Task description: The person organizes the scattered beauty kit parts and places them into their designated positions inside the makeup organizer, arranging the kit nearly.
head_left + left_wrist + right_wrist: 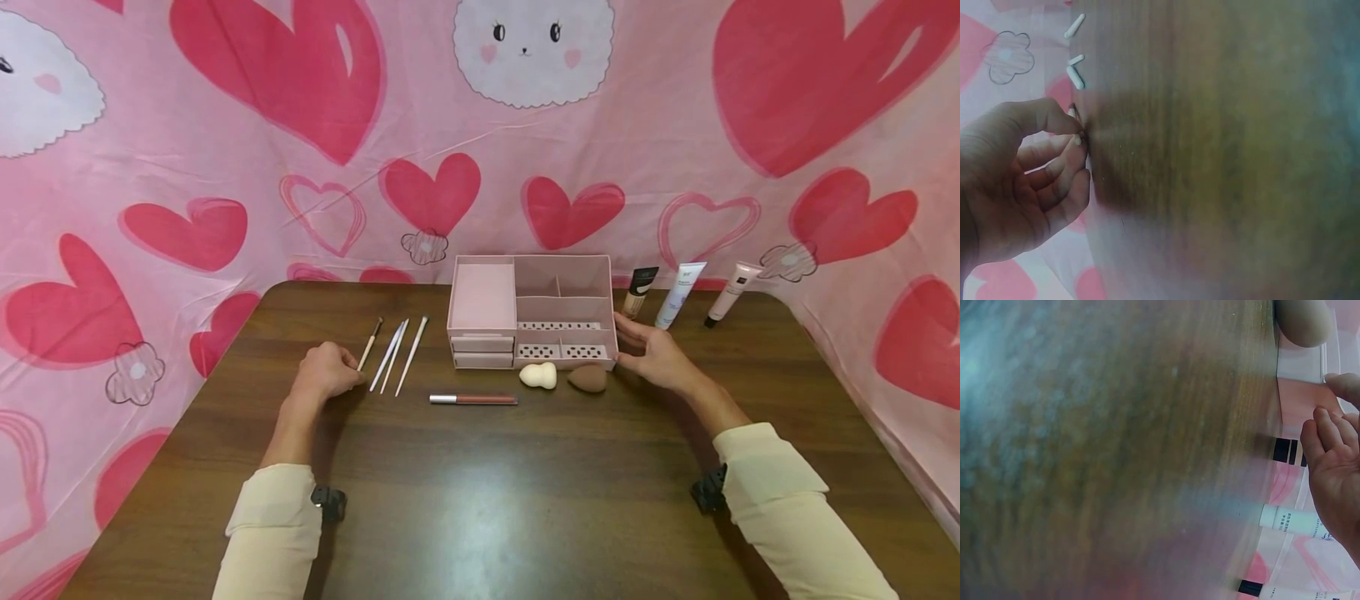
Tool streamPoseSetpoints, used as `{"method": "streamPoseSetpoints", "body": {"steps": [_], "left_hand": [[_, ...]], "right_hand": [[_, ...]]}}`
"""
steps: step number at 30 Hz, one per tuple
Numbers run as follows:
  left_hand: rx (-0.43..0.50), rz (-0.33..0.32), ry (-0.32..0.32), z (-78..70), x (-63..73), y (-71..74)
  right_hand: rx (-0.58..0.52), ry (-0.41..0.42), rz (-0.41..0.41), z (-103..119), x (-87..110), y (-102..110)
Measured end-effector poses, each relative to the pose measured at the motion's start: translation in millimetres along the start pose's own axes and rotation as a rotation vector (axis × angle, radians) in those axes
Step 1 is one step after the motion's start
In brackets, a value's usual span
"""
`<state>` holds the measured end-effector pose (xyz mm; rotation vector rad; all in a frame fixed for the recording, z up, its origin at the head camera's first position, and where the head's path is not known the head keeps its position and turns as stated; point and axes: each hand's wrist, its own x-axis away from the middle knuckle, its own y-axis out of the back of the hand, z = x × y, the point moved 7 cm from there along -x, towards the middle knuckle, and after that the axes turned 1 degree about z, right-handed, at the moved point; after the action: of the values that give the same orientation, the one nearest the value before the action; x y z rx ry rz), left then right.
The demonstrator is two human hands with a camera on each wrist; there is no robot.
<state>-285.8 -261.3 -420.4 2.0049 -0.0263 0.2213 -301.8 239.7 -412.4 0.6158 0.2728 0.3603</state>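
My left hand [327,369] pinches the lower end of a thin makeup brush [371,343] with a pale handle and dark tip; in the left wrist view, thumb and fingertips [1077,139] meet at the tabletop. Several slim white brushes [411,355] lie just to its right. My right hand [660,360] rests with extended fingers against the right side of a pink desktop organizer [483,293], which has drawers at left and open compartments at right. In the right wrist view, the thumb touches near its front edge and the other fingers lie along the side.
In front of the organizer sit a cream sponge [538,376] and a brown sponge [588,378]. A lip gloss tube [474,400] lies nearer. Right of the organizer stand a black-and-beige tube [639,293], a white tube [679,296] and a pink tube [732,293]. A heart-print cloth hangs behind the wooden table [480,517].
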Motion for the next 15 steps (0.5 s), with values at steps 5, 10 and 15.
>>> {"method": "streamPoseSetpoints", "body": {"steps": [5,10,15], "left_hand": [[0.004,-0.009,0.009,0.8,0.7,0.8],[0.023,-0.016,-0.003,2.3,1.9,3.1],[0.086,0.008,-0.036,0.9,3.2,5.4]], "right_hand": [[0.002,-0.005,0.000,-1.7,0.3,0.8],[-0.025,-0.005,0.006,-4.6,-0.5,-0.8],[-0.053,-0.014,0.013,-5.7,-0.5,-1.8]]}}
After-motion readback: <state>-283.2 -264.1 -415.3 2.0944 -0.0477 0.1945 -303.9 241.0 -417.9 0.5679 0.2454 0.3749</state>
